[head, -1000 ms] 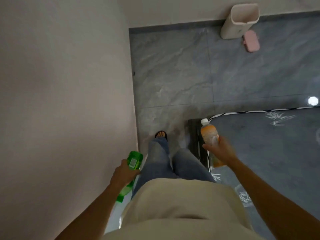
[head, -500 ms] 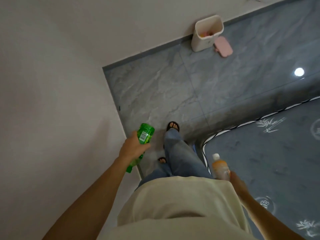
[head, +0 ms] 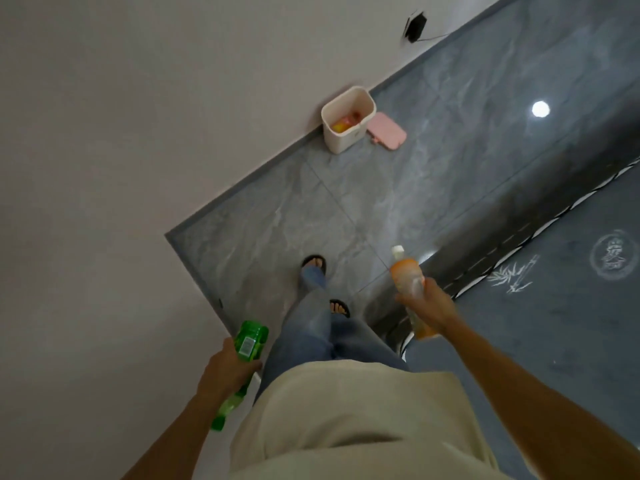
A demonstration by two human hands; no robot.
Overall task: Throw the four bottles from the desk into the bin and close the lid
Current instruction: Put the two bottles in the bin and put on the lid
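My left hand [head: 227,370] grips a green bottle [head: 250,342] held upside down, its cap end pointing back toward me. My right hand [head: 431,303] holds an orange bottle [head: 407,277] with a white cap, tilted forward. Ahead on the floor against the wall stands a cream bin [head: 337,142], open, with yellow and red bottle shapes inside. Its pink lid [head: 386,133] lies on the floor just right of it. Both hands are well short of the bin.
A white wall [head: 121,168] runs along my left and ahead, with a corner near my left foot. Grey tiled floor [head: 398,202] lies between me and the bin. A dark patterned rug [head: 554,323] covers the right. A black plug and cable [head: 415,26] sit on the wall.
I have walked closer to the bin, which now looks larger with its contents visible. My left hand swung back and down, my right hand forward and up with the orange bottle.
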